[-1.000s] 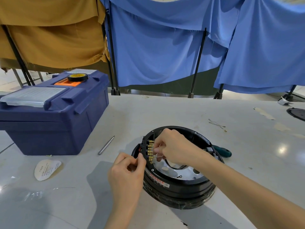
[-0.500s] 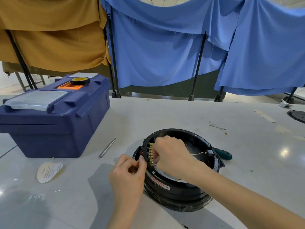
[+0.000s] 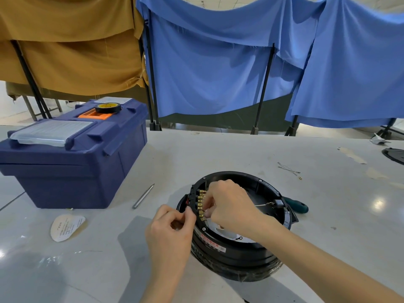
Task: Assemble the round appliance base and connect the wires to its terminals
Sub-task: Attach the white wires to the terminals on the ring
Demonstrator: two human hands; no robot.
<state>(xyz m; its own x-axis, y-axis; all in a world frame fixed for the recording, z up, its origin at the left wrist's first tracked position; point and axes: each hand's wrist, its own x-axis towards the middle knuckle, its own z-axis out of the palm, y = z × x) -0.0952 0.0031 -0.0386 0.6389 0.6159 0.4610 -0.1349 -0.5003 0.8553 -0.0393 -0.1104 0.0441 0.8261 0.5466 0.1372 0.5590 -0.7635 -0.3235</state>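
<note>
Round appliance base [image 3: 229, 256] sits at the table's [image 3: 218, 154] 6 o'clock. Left hand [image 3: 170, 228] pinches its rim at 9 o'clock; right hand [image 3: 231, 206] curls over the brass terminals [image 3: 201, 204], its hold hidden. A crooked push could bend a terminal

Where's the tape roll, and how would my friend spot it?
Look at the big blue toolbox on the left of the table. On its lid, by the orange handle, lies the tape roll. It is the only round thing up there: black outside, yellow in the middle.
</note>
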